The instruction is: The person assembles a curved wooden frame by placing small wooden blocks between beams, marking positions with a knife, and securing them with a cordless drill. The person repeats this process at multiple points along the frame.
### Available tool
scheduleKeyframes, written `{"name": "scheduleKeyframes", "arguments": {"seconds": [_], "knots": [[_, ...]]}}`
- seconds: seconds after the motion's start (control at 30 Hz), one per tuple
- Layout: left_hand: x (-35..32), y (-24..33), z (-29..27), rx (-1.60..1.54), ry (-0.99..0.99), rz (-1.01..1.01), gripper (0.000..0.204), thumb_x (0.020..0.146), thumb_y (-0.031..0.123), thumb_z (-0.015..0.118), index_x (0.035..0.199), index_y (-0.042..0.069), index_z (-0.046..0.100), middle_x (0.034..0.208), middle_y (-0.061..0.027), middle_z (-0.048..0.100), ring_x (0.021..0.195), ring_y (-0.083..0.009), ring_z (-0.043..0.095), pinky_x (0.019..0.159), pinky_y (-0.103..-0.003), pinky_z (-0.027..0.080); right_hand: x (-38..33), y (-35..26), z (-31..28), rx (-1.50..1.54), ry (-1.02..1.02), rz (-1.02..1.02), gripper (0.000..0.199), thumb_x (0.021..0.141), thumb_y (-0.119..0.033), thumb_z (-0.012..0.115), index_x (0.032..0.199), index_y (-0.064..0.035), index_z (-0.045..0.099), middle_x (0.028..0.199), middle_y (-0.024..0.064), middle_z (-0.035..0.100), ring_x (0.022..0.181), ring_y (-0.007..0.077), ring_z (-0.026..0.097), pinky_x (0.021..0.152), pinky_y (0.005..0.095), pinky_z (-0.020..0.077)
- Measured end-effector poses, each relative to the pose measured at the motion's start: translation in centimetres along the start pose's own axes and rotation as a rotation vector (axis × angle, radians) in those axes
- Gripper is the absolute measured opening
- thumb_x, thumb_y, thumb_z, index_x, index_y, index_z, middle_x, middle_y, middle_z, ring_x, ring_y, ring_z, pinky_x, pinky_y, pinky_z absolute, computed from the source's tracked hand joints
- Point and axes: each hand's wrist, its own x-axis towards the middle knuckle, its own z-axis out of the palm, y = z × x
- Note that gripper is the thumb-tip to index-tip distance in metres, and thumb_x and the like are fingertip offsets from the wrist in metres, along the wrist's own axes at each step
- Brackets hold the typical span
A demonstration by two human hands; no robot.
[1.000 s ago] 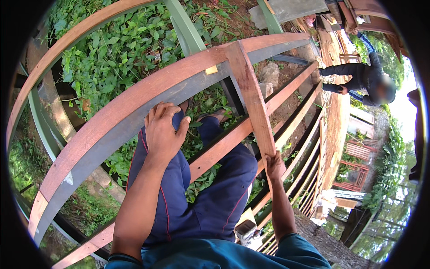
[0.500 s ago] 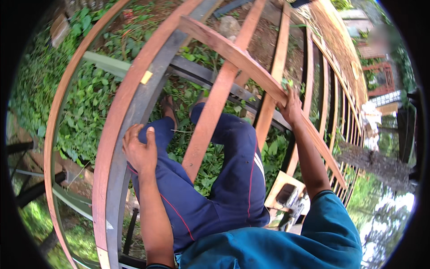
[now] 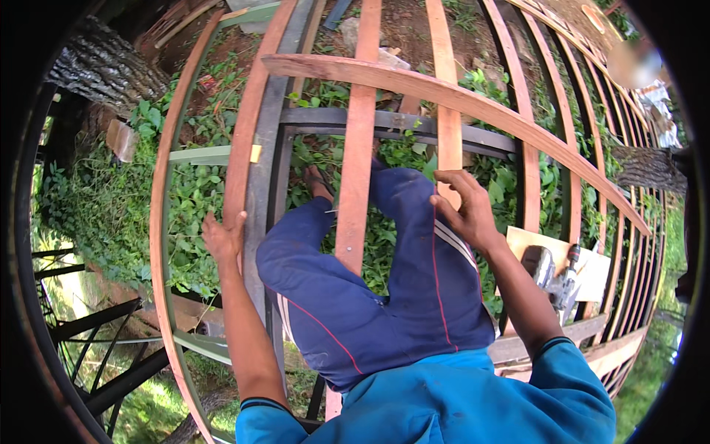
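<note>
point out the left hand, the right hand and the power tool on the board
left hand [image 3: 222,237], head view, on the palm gripping a reddish wooden slat
right hand [image 3: 464,207], head view, on its back
grey power tool [image 3: 543,268], head view, on its body

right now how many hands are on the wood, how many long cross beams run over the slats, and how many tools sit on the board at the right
hands on the wood: 2, left hand on the outer wooden rail, right hand on a wooden slat
long cross beams: 1, the curved cross beam
tools on the flat board: 1 clear, a power tool
total: 4
</note>
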Motion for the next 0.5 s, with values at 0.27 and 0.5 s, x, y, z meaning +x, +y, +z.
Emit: {"name": "scheduleKeyframes", "arguments": {"seconds": [0.27,0.5], "knots": [[2.2,3.9,-0.8,-0.149,-0.328,-0.27,0.096,0.062,0.066,0.09,0.123,-0.003,0.064,0.115,-0.0299,0.072,0.108,-0.044,0.071,0.094,-0.051,0.056,18.3,-7.7,23.9,0.016,-0.323,-0.209,0.056,0.087,-0.031,0.081,0.131,-0.0005,0.065,0.122,0.0192,0.062,0.118,0.0393,0.06,0.103,0.0475,0.05],[3.9,3.7,-1.7,-0.155,-0.453,-0.301,0.084,0.058,0.065,0.09,0.102,-0.004,0.069,0.101,-0.0276,0.075,0.096,-0.0424,0.074,0.087,-0.05,0.057,24.5,-6.8,34.7,-0.003,-0.259,-0.223,0.06,0.079,-0.037,0.087,0.125,-0.0027,0.068,0.114,0.0135,0.058,0.117,0.0345,0.058,0.099,0.0473,0.0521]]}}
